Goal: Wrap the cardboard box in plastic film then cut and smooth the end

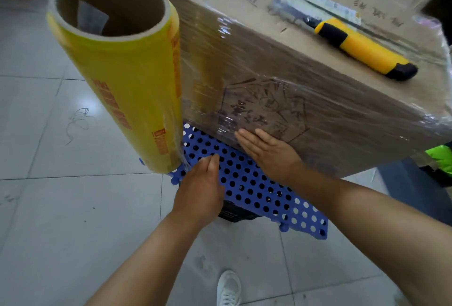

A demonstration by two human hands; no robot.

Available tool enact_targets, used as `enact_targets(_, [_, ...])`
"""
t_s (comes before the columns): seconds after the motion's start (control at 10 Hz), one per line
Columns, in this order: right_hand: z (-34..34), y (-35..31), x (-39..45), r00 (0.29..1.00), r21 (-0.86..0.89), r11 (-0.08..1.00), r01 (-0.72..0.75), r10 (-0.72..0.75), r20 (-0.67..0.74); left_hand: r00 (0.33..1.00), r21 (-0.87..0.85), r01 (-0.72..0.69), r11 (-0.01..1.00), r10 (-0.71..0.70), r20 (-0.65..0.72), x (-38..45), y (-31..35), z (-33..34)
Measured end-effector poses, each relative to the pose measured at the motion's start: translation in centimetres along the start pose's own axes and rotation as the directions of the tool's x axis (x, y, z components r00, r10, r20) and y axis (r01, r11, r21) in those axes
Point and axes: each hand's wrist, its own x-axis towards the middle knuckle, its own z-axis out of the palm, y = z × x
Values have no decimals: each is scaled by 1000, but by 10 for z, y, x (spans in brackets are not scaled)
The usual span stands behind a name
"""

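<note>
A large cardboard box (pixel 305 65) covered in clear plastic film stands on a blue perforated platform (pixel 247 183). A yellow film roll (pixel 127 80) with a cardboard core stands upright at the box's left corner, and film runs from it onto the box side. My right hand (pixel 266 151) lies flat with straight fingers against the lower part of the box's near side, over the film. My left hand (pixel 200 185) hovers over the platform just right of the roll's bottom end, fingers loosely curled and holding nothing. A yellow and black utility knife (pixel 364 48) lies on top of the box.
Pale floor tiles (pixel 61 207) surround the platform. A white shoe (pixel 228 288) shows at the bottom. A green object (pixel 440 158) and dark items sit at the right edge. Bits of thread lie on the floor at the left.
</note>
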Motion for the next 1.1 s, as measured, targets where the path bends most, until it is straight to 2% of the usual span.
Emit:
enact_targets(0.2, [14, -26, 22, 994, -32, 995, 89, -87, 60, 1000, 24, 13, 1000, -12, -20, 7, 2, 2])
enact_targets(0.3, [16, -27, 25, 977, 43, 984, 170, -174, 122, 999, 37, 37, 999, -36, -23, 5, 5, 4])
enact_targets(0.4, [6, -19, 23, 958, 227, 952, 204, -242, 154, 998, 56, 61, 997, -60, -21, 2, 15, 2])
enact_targets(0.5, [-5, -12, 12, 949, 504, 853, 137, -259, 180, 997, 86, 71, 994, -71, -7, -2, 29, -4])
enact_targets(0.6, [-19, -3, -3, 950, 665, 747, -17, -195, 243, 999, 124, 35, 992, -35, -1, -7, 43, -10])
enact_targets(0.7, [-41, 9, -26, 968, 781, 607, -147, -74, 239, 999, 166, 9, 986, -15, 33, -15, 58, -22])
enact_targets(0.8, [-68, 30, -55, 969, 838, 494, -230, 34, 246, 999, 213, -31, 977, 22, 47, -27, 74, -40])
enact_targets(0.9, [-96, 52, -89, 948, 834, 452, -316, 126, 291, 997, 254, -62, 965, 46, 67, -47, 92, -64])
enact_targets(1.0, [-125, 72, -128, 924, 817, 444, -368, 273, 268, 998, 315, -48, 948, 33, 53, -70, 114, -94])
enact_targets(1.1, [-149, 86, -169, 900, 810, 422, -408, 335, 278, 997, 362, -80, 929, 73, 33, -98, 142, -122])
